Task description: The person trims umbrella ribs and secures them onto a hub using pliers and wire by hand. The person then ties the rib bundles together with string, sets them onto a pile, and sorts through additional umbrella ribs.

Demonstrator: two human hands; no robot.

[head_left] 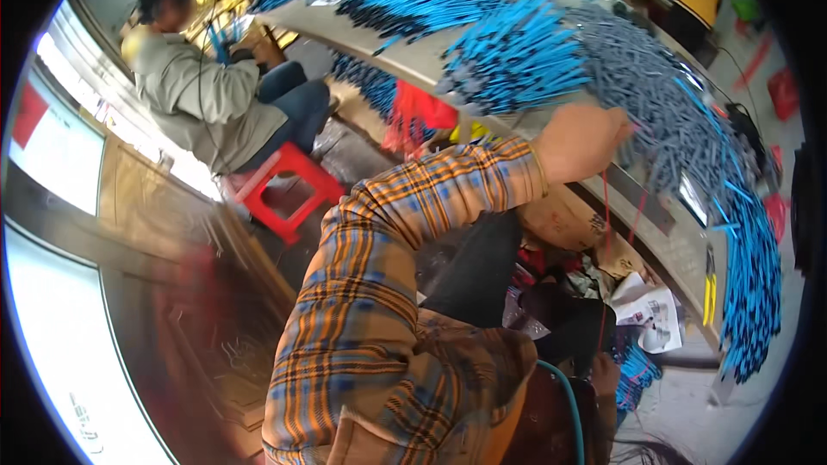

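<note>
The left hand (579,145) is hovering at the near edge of the tabletop (689,271), its fingers curling closed on a red string (606,207), which is hanging directly below them and running down toward the right hand (606,374). That hand is sitting low, just beside a bundle of blue sticks (637,376); whether its fingers are gripping anything, I cannot tell.

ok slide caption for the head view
Plaid-sleeved left hand raised near a pile of slender blue pieces, thin red string hanging below
</note>
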